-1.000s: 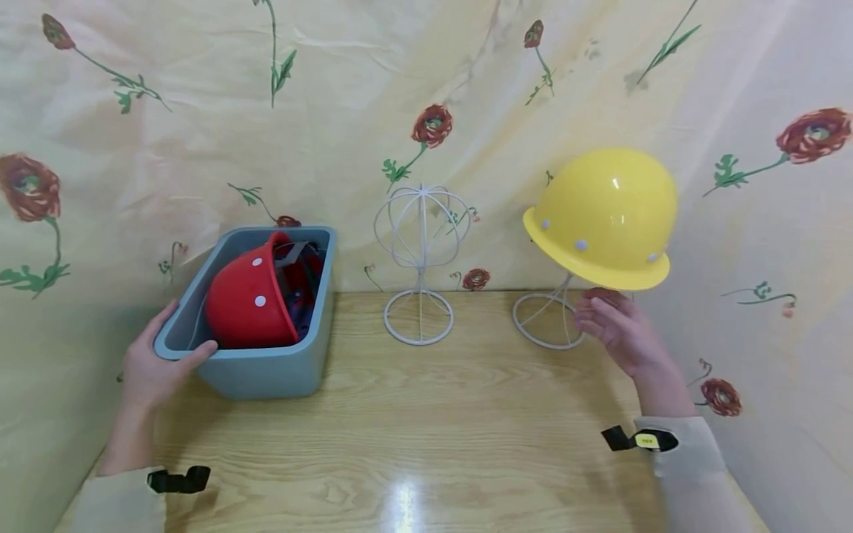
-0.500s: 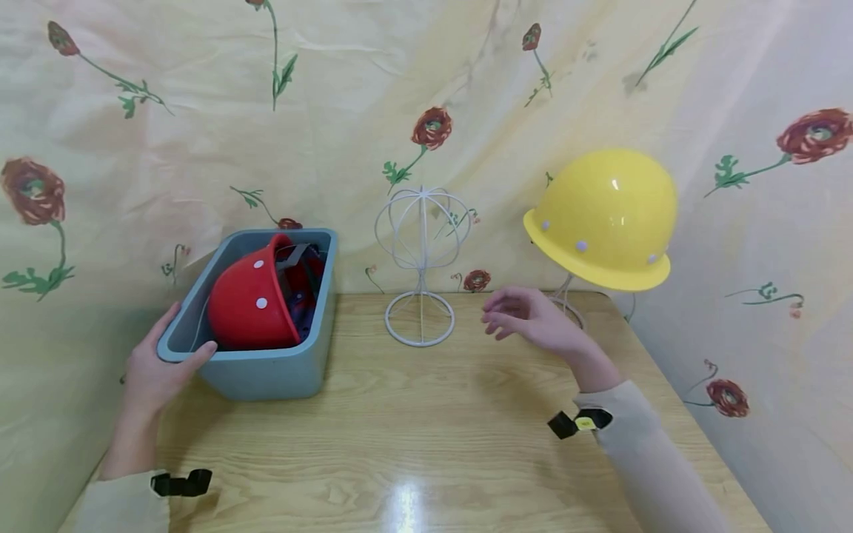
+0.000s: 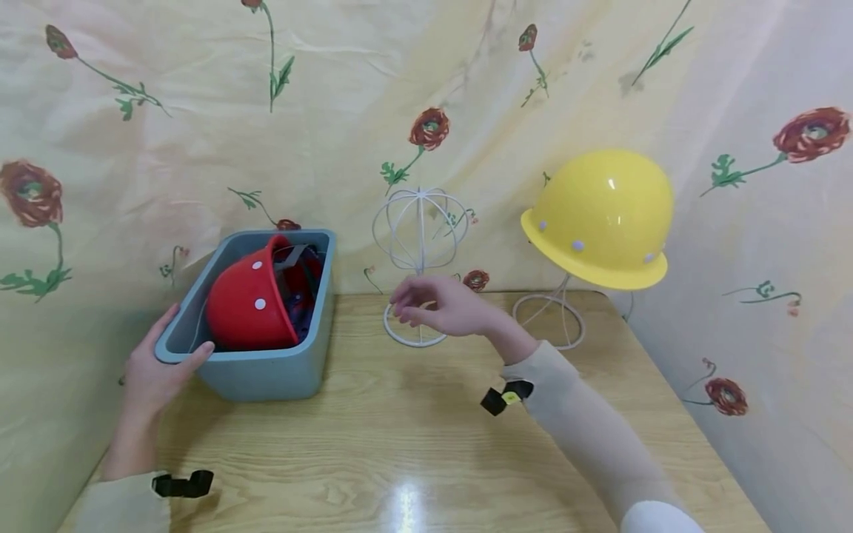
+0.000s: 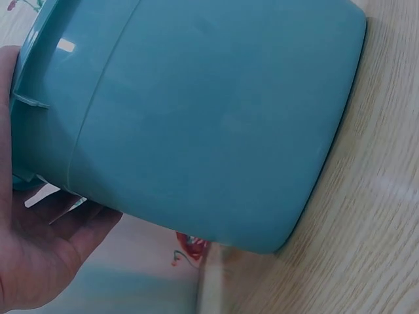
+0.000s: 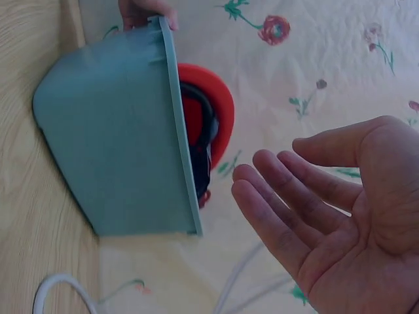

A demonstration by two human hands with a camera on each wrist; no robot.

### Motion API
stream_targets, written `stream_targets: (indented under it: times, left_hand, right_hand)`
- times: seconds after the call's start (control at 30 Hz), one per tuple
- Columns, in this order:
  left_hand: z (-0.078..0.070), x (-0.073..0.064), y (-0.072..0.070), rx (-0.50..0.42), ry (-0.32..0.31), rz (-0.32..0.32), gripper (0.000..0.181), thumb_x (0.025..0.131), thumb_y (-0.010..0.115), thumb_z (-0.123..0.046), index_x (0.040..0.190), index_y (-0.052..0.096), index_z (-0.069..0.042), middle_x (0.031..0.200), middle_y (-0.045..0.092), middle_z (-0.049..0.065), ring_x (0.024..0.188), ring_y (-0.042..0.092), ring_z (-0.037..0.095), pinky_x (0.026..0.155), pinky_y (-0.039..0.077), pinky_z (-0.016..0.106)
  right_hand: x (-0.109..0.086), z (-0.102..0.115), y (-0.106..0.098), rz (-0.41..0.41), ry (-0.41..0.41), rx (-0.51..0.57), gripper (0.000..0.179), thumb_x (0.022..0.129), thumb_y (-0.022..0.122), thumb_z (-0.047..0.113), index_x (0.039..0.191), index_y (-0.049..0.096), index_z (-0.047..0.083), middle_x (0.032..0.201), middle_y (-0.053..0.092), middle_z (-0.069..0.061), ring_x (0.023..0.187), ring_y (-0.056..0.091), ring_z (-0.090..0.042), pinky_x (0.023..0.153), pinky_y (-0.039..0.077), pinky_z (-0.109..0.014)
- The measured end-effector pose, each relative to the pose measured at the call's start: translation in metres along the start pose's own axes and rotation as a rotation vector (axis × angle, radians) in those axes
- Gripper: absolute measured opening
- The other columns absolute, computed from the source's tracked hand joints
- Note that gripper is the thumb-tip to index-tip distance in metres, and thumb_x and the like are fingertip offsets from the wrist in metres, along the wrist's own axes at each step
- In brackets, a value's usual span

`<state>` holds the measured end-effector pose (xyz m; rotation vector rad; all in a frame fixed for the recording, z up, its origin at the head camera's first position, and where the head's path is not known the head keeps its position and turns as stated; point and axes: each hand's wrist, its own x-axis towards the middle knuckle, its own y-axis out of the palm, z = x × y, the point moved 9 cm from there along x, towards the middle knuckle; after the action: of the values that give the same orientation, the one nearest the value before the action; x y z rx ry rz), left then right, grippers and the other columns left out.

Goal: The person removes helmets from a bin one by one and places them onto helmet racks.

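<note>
At the left of the head view, my left hand (image 3: 149, 377) grips the near left corner of a blue-grey plastic bin (image 3: 263, 377), its thumb over the rim. The left wrist view shows the fingers beneath the lip of the bin (image 4: 196, 118). Inside the bin a red hard hat (image 3: 243, 307) lies on its side, its dark inner straps facing right. My right hand (image 3: 453, 305) is in the air with loosely bent fingers and holds nothing. It overlaps the base of the middle white wire stand (image 3: 420, 229). In the right wrist view, its fingers point towards the bin.
A yellow hard hat (image 3: 609, 218) sits tilted on a second wire stand (image 3: 582, 326) at the back right. Behind the wooden table (image 3: 373, 422) hangs a flower-patterned cloth (image 3: 346, 111), which also covers both sides. More red and dark blue parts (image 3: 303, 300) lie in the bin.
My right hand has moved left, from beside the yellow hard hat to in front of the middle stand. My left hand, the bin and both hard hats have stayed in place.
</note>
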<state>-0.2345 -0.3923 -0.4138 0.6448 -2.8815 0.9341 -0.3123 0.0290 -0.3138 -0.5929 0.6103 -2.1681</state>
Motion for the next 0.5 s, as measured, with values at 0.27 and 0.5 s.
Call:
stream_targets:
  times: [0.27,0.5]
  left_hand:
    - [0.001,0.0,-0.001,-0.021,-0.008,0.009,0.089,0.098,0.072,-0.04,0.171,0.022,-0.028,0.169,0.032,0.028,0.138,0.035,0.049,0.073,0.036,0.004]
    - [0.003,0.0,0.001,-0.02,-0.002,0.022,0.089,0.098,0.071,-0.04,0.171,0.022,-0.029,0.166,0.033,0.031,0.134,0.036,0.049,0.069,0.038,0.002]
  right_hand:
    - [0.042,0.015,0.024,-0.028,-0.022,0.021,0.022,0.104,0.065,0.005,0.125,0.068,0.001,0.114,0.075,-0.014,0.101,0.076,-0.023,0.085,0.064,-0.031]
    - [0.063,0.02,0.042,-0.032,-0.015,0.029,0.022,0.104,0.065,0.005,0.125,0.068,0.0,0.115,0.075,-0.015,0.098,0.074,-0.016,0.085,0.063,-0.027]
